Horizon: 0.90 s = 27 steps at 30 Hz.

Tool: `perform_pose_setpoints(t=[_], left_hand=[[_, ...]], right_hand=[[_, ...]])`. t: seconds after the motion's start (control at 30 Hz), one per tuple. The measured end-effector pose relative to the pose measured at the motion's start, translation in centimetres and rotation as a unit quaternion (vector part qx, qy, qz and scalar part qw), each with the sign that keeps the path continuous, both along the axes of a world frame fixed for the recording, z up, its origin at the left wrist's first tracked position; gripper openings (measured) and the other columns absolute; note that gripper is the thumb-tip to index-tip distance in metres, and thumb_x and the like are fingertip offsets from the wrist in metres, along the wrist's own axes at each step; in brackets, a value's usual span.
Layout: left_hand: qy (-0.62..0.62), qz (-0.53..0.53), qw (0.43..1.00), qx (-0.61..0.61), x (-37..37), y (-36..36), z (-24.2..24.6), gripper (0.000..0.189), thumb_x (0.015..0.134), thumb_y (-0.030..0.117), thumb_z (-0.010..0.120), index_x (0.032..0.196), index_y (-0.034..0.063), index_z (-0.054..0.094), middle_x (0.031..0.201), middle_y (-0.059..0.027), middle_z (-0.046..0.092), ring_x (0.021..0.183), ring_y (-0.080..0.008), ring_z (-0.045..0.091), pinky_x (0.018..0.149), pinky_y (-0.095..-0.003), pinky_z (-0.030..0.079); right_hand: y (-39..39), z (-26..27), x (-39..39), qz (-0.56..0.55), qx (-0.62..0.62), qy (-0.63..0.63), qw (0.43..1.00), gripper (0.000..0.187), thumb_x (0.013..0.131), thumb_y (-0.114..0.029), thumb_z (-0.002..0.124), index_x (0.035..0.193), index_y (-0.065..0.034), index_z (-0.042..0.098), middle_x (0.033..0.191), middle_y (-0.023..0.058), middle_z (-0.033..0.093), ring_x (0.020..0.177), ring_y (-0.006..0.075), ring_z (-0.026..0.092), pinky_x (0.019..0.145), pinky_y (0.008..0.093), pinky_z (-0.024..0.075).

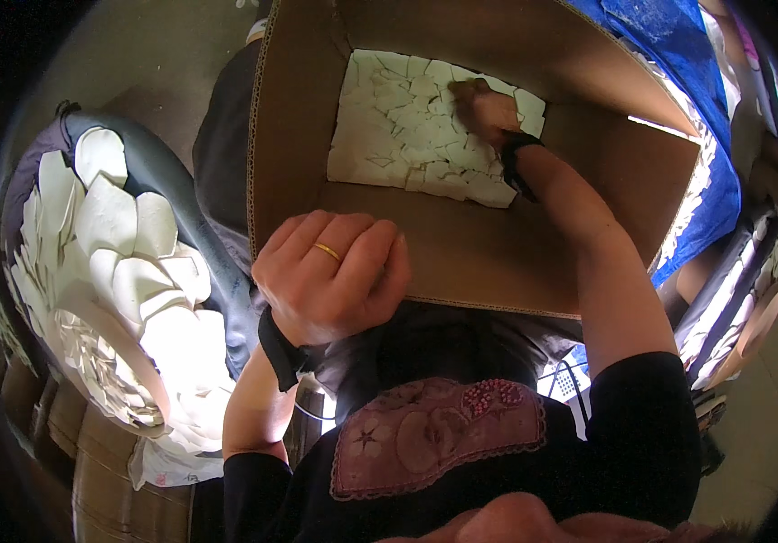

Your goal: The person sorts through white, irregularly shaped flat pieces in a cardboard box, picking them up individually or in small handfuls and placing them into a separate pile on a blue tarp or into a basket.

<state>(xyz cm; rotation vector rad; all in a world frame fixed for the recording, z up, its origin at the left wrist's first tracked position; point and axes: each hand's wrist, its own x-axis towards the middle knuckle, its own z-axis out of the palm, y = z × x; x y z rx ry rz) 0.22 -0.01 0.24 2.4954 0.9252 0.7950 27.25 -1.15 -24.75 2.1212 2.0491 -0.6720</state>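
Note:
A large cardboard box [362, 217] lies before me, its inside facing up. Flat, irregular white pieces [389, 129] cover its bottom, fitted edge to edge like a mosaic. My right hand [487, 112] reaches inside and touches the pieces near the far right part of the layer; its fingertips are dim, so I cannot tell whether it holds one. At the box's near left edge is my left hand [335, 271], its fingers curled in and a gold ring on one finger. Whether something is inside that curl is hidden.
To the left, many curved white pieces [107, 217] are heaped beside dark cloth, with a round tub [151, 387] of smaller fragments. A blue sheet or bag [715, 197] lies right of the box. Further right stand stacked white pieces [755, 292] with dark layers between.

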Motion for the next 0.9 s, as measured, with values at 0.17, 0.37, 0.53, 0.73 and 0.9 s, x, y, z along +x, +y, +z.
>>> perform_pose_setpoints(t=[0.17,0.37,0.53,0.73,0.9], left_hand=[[0.007,-0.002,1.000,-0.008,0.0,0.0,0.1,0.014,0.064,0.005,0.071,0.075,0.0090,0.063,0.069,-0.0027,0.061,0.055,-0.0179,0.058,0.052,-0.0283,0.047],[0.003,0.001,1.000,-0.007,0.0,0.0,0.2,0.015,0.064,0.006,0.071,0.076,0.0089,0.063,0.069,-0.0026,0.061,0.056,-0.0179,0.059,0.052,-0.0284,0.047],[0.009,0.000,1.000,0.000,0.0,0.0,0.2,0.015,0.064,0.006,0.071,0.076,0.0092,0.063,0.070,-0.0025,0.061,0.056,-0.0180,0.059,0.052,-0.0285,0.047],[0.004,-0.002,1.000,-0.004,-0.2,-0.1,0.1,0.015,0.065,0.007,0.071,0.076,0.0094,0.062,0.070,-0.0021,0.061,0.055,-0.0179,0.057,0.052,-0.0281,0.046],[0.006,-0.012,1.000,-0.015,0.0,0.1,0.5,0.009,0.066,0.004,0.070,0.074,0.0053,0.066,0.069,-0.0083,0.065,0.055,-0.0204,0.062,0.049,-0.0294,0.047]], right_hand=[[0.2,-1.6,-0.7,0.034,0.007,0.011,0.999,0.039,0.090,-0.011,0.048,0.129,-0.0127,0.053,0.122,0.0189,0.056,0.096,0.0316,0.065,0.076,0.0409,0.0545],[0.5,-1.4,-1.1,0.018,-0.010,-0.003,1.000,0.036,0.091,-0.011,0.044,0.127,-0.0076,0.049,0.122,0.0200,0.057,0.099,0.0339,0.064,0.076,0.0426,0.0537],[0.9,-0.9,-0.7,0.048,-0.031,-0.013,0.998,0.037,0.091,-0.015,0.048,0.127,-0.0078,0.049,0.121,0.0206,0.058,0.102,0.0334,0.063,0.080,0.0433,0.0526],[1.0,0.8,-0.5,-0.035,0.003,0.104,0.994,0.035,0.090,-0.028,0.053,0.119,-0.0080,0.060,0.120,0.0162,0.061,0.102,0.0316,0.063,0.086,0.0409,0.0508],[0.8,0.8,0.9,-0.116,-0.049,0.099,0.987,0.036,0.089,-0.031,0.054,0.115,-0.0084,0.065,0.114,0.0149,0.064,0.104,0.0301,0.062,0.091,0.0390,0.0484]])
